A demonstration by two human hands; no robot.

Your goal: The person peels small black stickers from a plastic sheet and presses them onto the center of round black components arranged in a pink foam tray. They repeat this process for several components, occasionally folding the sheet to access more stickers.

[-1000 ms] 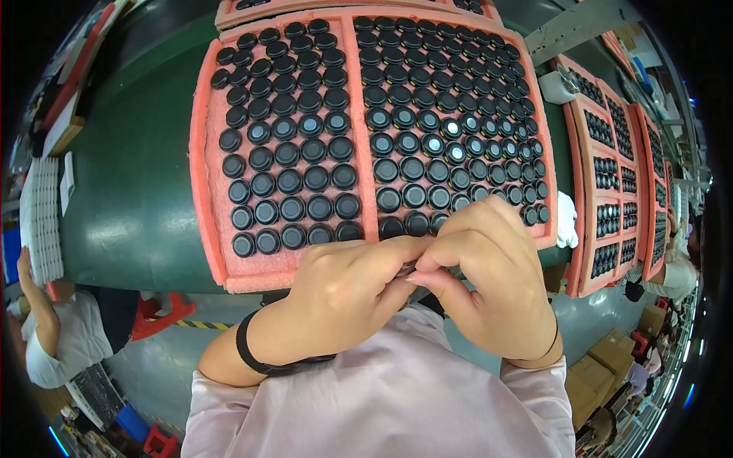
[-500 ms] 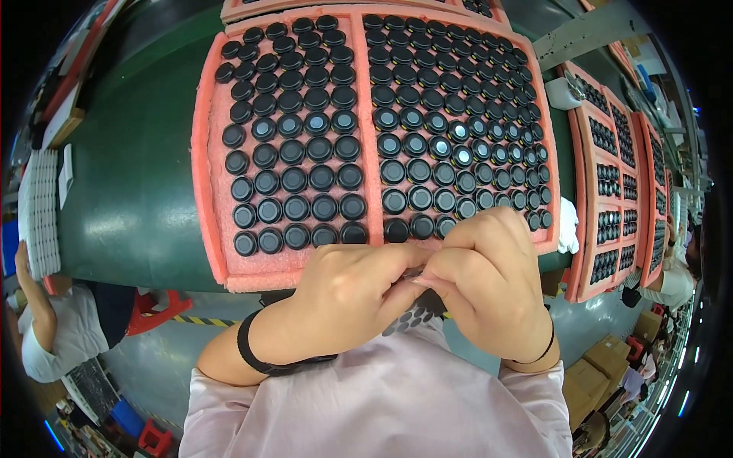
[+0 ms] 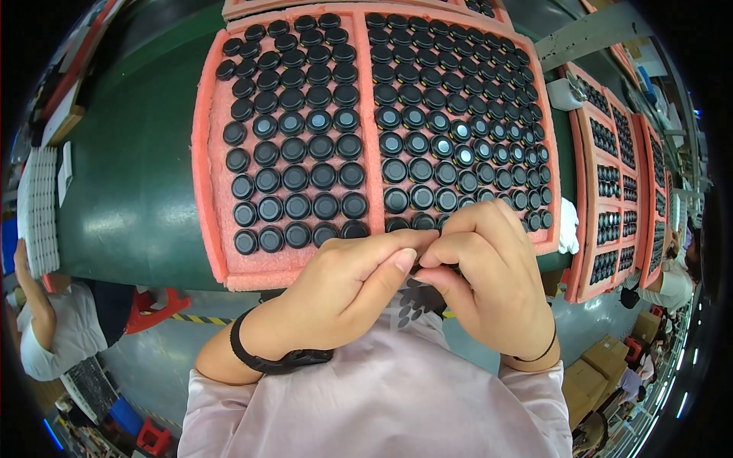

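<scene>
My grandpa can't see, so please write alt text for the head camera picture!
A bare left hand and right hand are close together at the near edge of a pink foam tray of round black pieces; a sheet of round grey dots shows below.

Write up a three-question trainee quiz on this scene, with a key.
1. True or false: the left hand and right hand are at opposite ends of the foam tray.

2. Multiple choice: what colour is the tray directly in front of the person? A) green; B) pink; C) blue

3. Fill the gap: a divider splits this tray's round black pieces into ____ sections.

Key: 1. False, they are close together; 2. B; 3. two
</scene>
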